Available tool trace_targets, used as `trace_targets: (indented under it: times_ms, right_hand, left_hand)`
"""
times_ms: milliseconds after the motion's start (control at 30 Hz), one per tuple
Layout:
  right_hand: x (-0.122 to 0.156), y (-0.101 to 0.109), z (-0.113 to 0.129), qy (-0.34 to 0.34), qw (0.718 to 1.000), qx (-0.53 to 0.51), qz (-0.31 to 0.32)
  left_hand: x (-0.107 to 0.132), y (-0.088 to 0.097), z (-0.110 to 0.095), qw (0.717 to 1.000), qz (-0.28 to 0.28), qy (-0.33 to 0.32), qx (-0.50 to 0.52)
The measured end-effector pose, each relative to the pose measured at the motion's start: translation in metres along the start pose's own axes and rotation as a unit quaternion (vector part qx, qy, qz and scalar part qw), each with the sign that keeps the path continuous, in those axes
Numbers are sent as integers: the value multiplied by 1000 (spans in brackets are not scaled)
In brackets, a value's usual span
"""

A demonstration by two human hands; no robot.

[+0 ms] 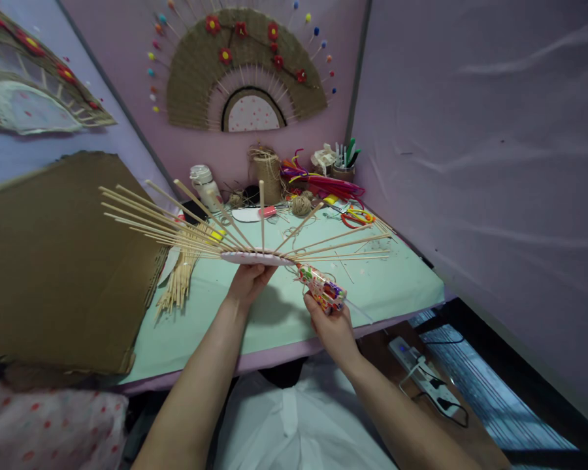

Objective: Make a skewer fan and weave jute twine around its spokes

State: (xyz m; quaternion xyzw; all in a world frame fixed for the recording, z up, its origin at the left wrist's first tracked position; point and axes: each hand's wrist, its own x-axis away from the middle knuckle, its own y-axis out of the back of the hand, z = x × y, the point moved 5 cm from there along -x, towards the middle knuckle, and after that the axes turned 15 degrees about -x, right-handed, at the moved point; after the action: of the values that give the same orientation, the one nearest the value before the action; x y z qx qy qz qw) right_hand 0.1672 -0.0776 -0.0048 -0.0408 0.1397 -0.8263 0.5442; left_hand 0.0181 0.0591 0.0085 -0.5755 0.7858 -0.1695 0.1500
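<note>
My left hand is closed on the underside of a pale half-round base, holding it nearly level above the table. Thin wooden sticks fan out from the base's edge, close together at the left and wider apart toward the right. In my right hand is a glue gun with a colourful flowery pattern, a clear glue stick poking from its back end. Its nozzle is up against the right end of the base; whether it touches cannot be made out. My right fingers wrap round its handle.
Loose wooden sticks lie in a bundle at left, beside a large cardboard sheet. At the back stand a white bottle, a twine spool, pipe cleaners and scissors. A power strip sits low at right.
</note>
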Motion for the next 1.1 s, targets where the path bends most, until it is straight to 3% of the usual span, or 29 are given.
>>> trace_targets:
  times_ms: [233, 1100]
  right_hand:
    - [0, -1, 5, 0, 1000, 23, -8]
    - [-2, -1, -1, 1, 999, 33, 4]
  left_hand:
    - [0, -1, 0, 999, 40, -18, 0]
    - [0, 1, 2, 1000, 5, 6, 11]
